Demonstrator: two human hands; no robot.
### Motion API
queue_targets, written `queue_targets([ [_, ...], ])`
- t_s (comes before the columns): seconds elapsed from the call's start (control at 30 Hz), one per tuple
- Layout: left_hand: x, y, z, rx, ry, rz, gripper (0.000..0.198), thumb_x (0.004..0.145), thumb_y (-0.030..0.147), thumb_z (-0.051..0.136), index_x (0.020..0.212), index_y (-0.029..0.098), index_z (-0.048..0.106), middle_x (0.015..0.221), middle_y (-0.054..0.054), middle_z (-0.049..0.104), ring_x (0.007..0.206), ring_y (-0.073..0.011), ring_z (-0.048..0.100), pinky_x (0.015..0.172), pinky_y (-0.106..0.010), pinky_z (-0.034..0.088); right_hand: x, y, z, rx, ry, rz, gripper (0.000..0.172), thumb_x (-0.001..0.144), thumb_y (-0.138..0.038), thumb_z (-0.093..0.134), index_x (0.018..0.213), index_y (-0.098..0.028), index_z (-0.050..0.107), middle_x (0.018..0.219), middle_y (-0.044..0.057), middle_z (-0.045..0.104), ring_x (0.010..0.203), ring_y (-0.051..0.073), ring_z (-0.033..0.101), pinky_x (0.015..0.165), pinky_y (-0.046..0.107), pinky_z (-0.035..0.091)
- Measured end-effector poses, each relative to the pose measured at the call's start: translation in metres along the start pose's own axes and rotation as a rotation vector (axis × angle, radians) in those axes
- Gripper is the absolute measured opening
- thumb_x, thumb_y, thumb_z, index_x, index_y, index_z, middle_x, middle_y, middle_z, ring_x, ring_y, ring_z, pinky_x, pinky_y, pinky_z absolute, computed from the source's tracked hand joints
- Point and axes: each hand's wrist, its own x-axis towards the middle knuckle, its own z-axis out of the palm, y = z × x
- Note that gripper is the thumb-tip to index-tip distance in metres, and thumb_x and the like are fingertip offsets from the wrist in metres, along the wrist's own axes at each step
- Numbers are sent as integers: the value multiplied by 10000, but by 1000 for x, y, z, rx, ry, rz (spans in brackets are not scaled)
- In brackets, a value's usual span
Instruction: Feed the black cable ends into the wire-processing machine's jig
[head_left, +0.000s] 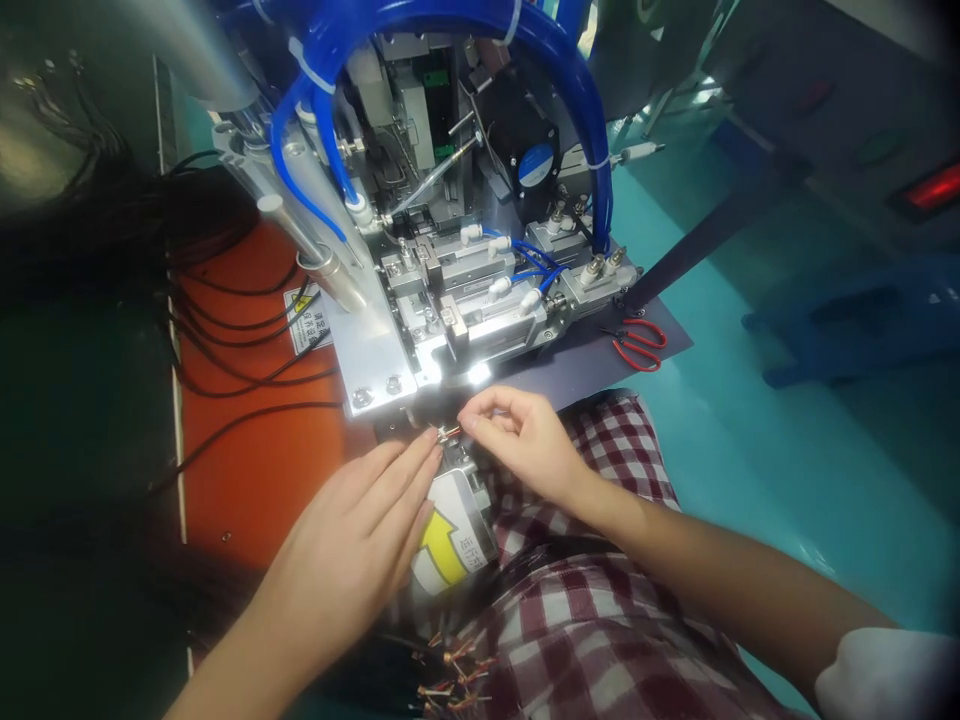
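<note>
In front of the machine's lit metal fixture [480, 345], my two hands meet at a small bit of thin wire [451, 431] with a copper-coloured tint. My right hand [525, 440] comes from the right, thumb and forefinger pinched at the wire's end. Opposite it, my left hand [367, 530] lies with its fingers stretched side by side and pressed together, tips at the wire's other end. The left thumb is hidden, so what that hand grips cannot be made out. Below the fingertips is a metal block with a white label and yellow arrow [448, 550].
Black cables [247, 325] cross an orange surface [247, 470] on the left. Red-handled pliers [640, 345] lie right of the machine. Blue air tubes [592, 110] arch above. Several stripped wire ends [450, 680] show at the bottom, near a checked cloth [600, 620] on the lap.
</note>
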Motion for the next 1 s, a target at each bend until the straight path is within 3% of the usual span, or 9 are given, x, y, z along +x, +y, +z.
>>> queue_targets([
  [0.17, -3, 1, 0, -29, -13, -47, 333, 974, 122, 459, 1268, 22, 576, 1307, -146, 666, 1098, -294, 585, 885, -418, 492, 0, -8, 0, -110, -34, 24, 74, 761, -213, 668, 743, -146, 642, 610, -47, 533, 474, 54, 372, 435, 206, 263],
  [0.37, -10, 1, 3, -115, -20, -113, 372, 989, 145, 432, 1324, 38, 552, 1382, -121, 617, 1124, -297, 532, 898, -411, 450, 5, -20, -1, -64, -148, 194, 82, 765, -203, 649, 738, -128, 630, 635, -37, 553, 496, 53, 399, 452, 200, 287],
  [0.57, -18, 2, 10, -172, -8, -141, 460, 962, 113, 479, 1420, 69, 473, 1436, -112, 572, 1164, -303, 510, 939, -425, 423, 0, -22, 2, -303, -106, -56, 50, 793, -162, 611, 744, -155, 602, 578, -65, 484, 506, 59, 413, 468, 186, 330],
  [0.77, -19, 2, 13, -205, -9, -177, 563, 957, 129, 501, 1505, 123, 374, 1446, -98, 566, 1175, -295, 516, 949, -421, 430, 1, -23, 0, -176, -176, 202, 93, 821, -240, 624, 780, -161, 601, 581, -60, 502, 423, 57, 415, 377, 187, 278],
  [1.0, -17, 1, 12, -212, 8, -183, 607, 966, 127, 478, 1546, 158, 301, 1427, -82, 586, 1152, -286, 531, 930, -409, 441, 2, -22, -1, -172, -195, 147, 100, 830, -223, 619, 754, -169, 583, 496, -83, 440, 423, 58, 375, 387, 180, 263],
])
